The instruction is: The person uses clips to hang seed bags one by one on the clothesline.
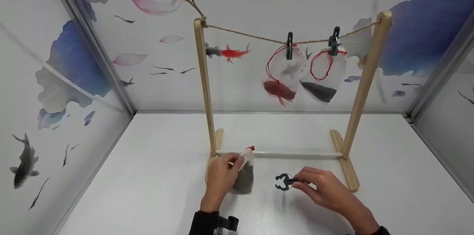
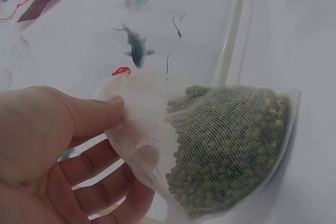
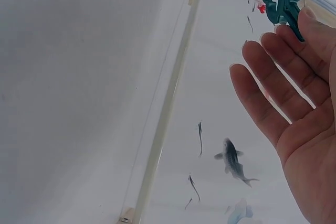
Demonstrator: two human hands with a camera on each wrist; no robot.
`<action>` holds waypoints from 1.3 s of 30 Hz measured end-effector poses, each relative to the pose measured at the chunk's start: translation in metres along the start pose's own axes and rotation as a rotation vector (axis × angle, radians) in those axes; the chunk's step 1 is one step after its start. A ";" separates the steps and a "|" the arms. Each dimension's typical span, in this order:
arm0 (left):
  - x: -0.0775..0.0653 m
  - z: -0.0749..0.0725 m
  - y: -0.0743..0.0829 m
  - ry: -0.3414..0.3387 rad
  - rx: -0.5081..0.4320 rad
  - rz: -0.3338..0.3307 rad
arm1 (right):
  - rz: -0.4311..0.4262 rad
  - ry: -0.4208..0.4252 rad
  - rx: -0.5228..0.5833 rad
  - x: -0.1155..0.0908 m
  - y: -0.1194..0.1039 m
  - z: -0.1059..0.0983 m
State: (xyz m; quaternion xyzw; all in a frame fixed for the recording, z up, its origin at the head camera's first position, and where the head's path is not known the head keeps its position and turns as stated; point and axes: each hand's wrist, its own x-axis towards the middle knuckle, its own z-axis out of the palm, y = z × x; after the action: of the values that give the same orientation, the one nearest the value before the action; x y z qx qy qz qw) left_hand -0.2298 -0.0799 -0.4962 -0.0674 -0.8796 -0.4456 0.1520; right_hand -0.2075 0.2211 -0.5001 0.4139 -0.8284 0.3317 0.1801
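My left hand (image 1: 220, 175) pinches a white mesh drawstring bag (image 1: 245, 181) near its top, between thumb and forefinger. Small round green beans (image 2: 226, 150) fill the bag's lower part, and a red cord end (image 2: 121, 71) pokes out at its top. To the right, my right hand (image 1: 326, 187) pinches a dark green clothespin (image 1: 283, 182) by its handle end, just above the white table. Its hooked jaws stand apart and point towards the bag. In the right wrist view the clothespin (image 3: 286, 3) sits between thumb and forefinger, the other fingers extended.
Behind the hands stands a wooden rack (image 1: 204, 79) with a sagging rope (image 1: 244, 35). Two dark clothespins hold a bag with reddish contents (image 1: 280, 89) and a bag with dark contents (image 1: 320, 91) on the rope's right half. A white crossbar (image 1: 296, 154) joins the rack's feet.
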 end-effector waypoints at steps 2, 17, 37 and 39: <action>0.001 -0.002 0.003 0.018 -0.018 0.021 | -0.013 0.016 -0.003 0.000 0.000 0.000; 0.003 -0.001 0.017 0.089 -0.045 0.041 | -0.066 0.122 -0.030 0.001 -0.004 -0.011; 0.034 -0.051 0.071 0.117 0.215 0.332 | -0.233 0.043 -0.211 0.073 -0.029 -0.078; 0.042 -0.059 0.079 0.109 0.277 0.377 | -0.251 0.033 -0.251 0.084 -0.035 -0.087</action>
State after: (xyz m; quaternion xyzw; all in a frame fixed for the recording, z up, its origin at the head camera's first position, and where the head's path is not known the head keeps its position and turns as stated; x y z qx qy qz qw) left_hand -0.2368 -0.0811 -0.3888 -0.1848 -0.8948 -0.2876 0.2873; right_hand -0.2272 0.2189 -0.3757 0.4828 -0.8020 0.2076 0.2840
